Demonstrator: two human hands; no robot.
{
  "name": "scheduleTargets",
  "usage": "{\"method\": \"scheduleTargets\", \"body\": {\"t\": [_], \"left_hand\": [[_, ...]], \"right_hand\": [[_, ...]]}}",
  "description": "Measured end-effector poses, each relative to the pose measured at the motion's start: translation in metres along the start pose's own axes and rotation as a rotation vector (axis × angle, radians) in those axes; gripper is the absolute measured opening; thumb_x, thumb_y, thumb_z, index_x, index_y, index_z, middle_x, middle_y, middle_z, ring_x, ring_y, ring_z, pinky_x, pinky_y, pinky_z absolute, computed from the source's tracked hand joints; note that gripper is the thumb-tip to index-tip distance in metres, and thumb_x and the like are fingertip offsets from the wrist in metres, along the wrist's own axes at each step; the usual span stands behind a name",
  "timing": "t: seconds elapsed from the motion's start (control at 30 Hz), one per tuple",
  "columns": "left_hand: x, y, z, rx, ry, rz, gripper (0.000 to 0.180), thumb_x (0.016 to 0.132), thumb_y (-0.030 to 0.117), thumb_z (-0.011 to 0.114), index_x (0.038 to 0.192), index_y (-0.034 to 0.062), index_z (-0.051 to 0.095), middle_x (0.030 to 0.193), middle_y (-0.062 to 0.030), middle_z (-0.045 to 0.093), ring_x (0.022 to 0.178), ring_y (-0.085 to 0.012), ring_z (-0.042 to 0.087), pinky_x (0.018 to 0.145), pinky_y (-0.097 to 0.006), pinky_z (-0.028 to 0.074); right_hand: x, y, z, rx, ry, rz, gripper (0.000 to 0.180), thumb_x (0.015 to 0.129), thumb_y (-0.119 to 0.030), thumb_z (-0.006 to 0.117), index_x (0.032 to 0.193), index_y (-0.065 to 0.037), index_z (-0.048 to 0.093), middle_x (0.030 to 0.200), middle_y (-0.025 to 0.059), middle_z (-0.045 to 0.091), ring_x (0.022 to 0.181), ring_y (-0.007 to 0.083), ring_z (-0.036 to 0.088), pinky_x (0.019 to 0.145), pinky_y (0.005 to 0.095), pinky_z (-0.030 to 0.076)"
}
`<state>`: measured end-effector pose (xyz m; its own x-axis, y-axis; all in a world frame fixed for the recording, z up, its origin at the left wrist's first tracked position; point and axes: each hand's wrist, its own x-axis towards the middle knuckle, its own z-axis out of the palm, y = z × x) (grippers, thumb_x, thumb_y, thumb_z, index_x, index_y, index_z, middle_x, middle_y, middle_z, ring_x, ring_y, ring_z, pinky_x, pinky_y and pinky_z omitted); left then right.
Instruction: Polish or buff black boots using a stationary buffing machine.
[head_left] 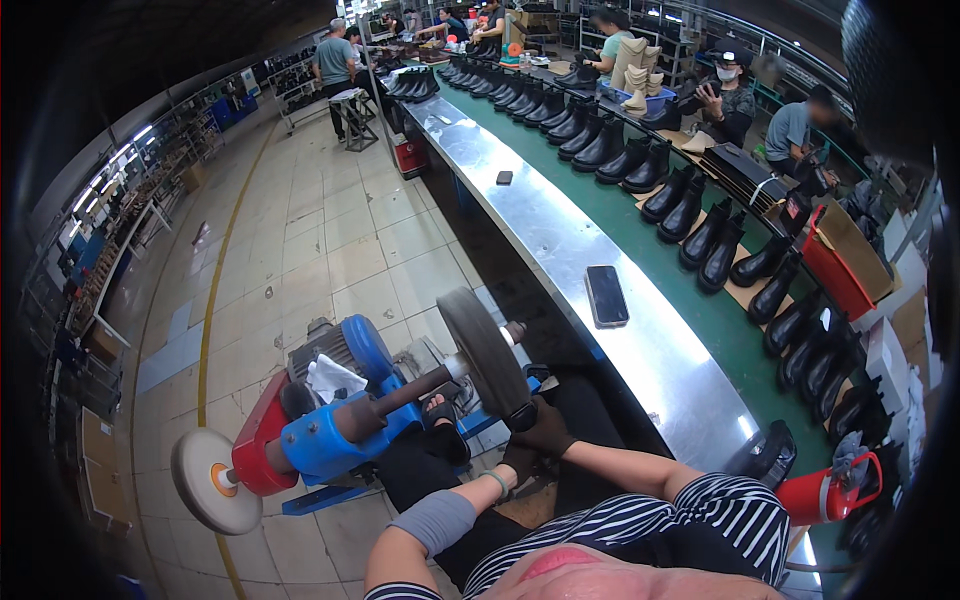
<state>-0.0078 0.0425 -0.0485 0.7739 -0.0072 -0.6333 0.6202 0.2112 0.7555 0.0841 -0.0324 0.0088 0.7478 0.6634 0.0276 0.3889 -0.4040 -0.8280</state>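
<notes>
I sit at a blue and red polishing machine (330, 430). Its shaft carries a dark grey wheel (485, 350) on the right end and a pale disc (215, 480) on the left end. My left hand (520, 462) and my right hand (548, 432), both in dark gloves, are closed together just under the lower edge of the grey wheel. They grip a small dark piece (521, 415) that touches the wheel. What the piece is cannot be made out against the gloves and my dark trousers.
A long steel counter (560, 230) runs along my right, with a black phone (606, 295) and a small dark object (504, 177) on it. Beyond it, a green belt (640, 245) carries several black boots (700, 235). A red jug (825, 495) stands near my right elbow. Other people work at the far end and across the belt.
</notes>
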Motion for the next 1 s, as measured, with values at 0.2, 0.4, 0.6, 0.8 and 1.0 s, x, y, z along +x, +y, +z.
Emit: {"method": "scheduleTargets", "body": {"t": [0.2, 0.4, 0.6, 0.8, 1.0], "left_hand": [[0.019, -0.026, -0.005, 0.004, 0.104, 0.082, 0.023, 0.093, 0.018, 0.047, 0.109, 0.0044, 0.057, 0.088, -0.0084, 0.063, 0.074, -0.0209, 0.063, 0.055, -0.038, 0.051], [-0.014, 0.024, 0.013, -0.35, 0.127, 0.032, 0.032, 0.091, 0.031, 0.053, 0.116, 0.0114, 0.052, 0.095, -0.003, 0.057, 0.089, -0.0206, 0.059, 0.066, -0.04, 0.05], [0.068, -0.059, -0.015, -0.202, 0.081, 0.281, 0.031, 0.094, 0.027, 0.047, 0.122, 0.0145, 0.048, 0.108, -0.0055, 0.056, 0.098, -0.0227, 0.058, 0.073, -0.043, 0.052], [0.074, -0.062, -0.015, 0.07, 0.095, 0.454, 0.05, 0.088, 0.023, 0.051, 0.135, 0.0083, 0.04, 0.136, -0.0143, 0.044, 0.123, -0.0284, 0.044, 0.103, -0.034, 0.033], [0.01, 0.01, 0.005, 0.026, 0.121, 0.215, 0.05, 0.089, 0.022, 0.052, 0.135, 0.0091, 0.039, 0.132, -0.0112, 0.047, 0.121, -0.0246, 0.045, 0.102, -0.034, 0.036]], "right_hand": [[-0.002, -0.016, -0.002, -0.026, 0.014, 0.037, 0.067, 0.051, -0.038, 0.08, 0.1, 0.0, 0.053, 0.089, 0.0213, 0.063, 0.084, 0.0364, 0.063, 0.074, 0.0429, 0.051], [0.001, -0.013, -0.003, 0.01, 0.072, 0.069, 0.068, 0.051, -0.039, 0.081, 0.099, 0.0, 0.053, 0.088, 0.0209, 0.065, 0.084, 0.0348, 0.065, 0.074, 0.0421, 0.052], [-0.003, -0.027, -0.005, -0.009, 0.03, 0.101, 0.076, 0.052, -0.038, 0.082, 0.108, 0.0, 0.05, 0.096, 0.0227, 0.063, 0.09, 0.037, 0.063, 0.078, 0.043, 0.05], [-0.001, -0.025, -0.007, -0.018, 0.037, 0.125, 0.074, 0.052, -0.038, 0.082, 0.108, -0.001, 0.051, 0.096, 0.0224, 0.063, 0.091, 0.0368, 0.063, 0.079, 0.0426, 0.05], [0.002, -0.021, -0.008, -0.007, 0.031, 0.15, 0.072, 0.053, -0.035, 0.083, 0.107, -0.001, 0.051, 0.096, 0.0217, 0.063, 0.091, 0.0351, 0.063, 0.08, 0.0413, 0.05]]}}
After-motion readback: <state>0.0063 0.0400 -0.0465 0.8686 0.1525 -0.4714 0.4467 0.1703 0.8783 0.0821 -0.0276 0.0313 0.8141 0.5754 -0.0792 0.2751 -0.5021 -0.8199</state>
